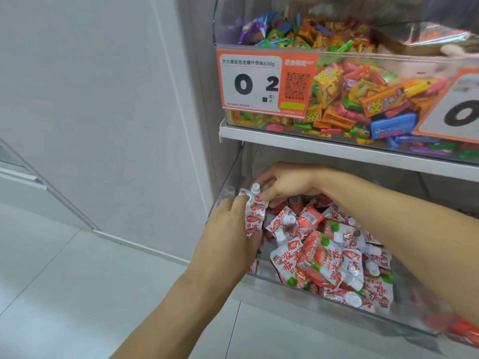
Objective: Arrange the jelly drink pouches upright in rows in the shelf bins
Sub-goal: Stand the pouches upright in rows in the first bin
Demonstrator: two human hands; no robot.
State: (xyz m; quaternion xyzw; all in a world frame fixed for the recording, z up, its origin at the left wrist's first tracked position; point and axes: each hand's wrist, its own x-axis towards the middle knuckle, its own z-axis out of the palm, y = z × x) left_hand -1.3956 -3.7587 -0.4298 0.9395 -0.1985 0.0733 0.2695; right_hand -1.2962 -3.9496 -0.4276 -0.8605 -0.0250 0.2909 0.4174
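the left hand (230, 239) grips upright pouches (255, 213) against the left wall of the lower bin (228, 177); the right hand (287, 182) pinches the cap (255, 188) of one of them. loose pouches (326, 257) lie jumbled across the bin; candy bin (337, 86) on the shelf above.

Soft, even indoor light fills the scene, bright and without hard shadows; only the space under the shelf (337, 149) is dimmer. Pale glare streaks the clear upper bin (427, 35) near the top right corner. Motion blur smears the right edge and lower right corner, and wide-angle distortion bends straight lines near the edges.
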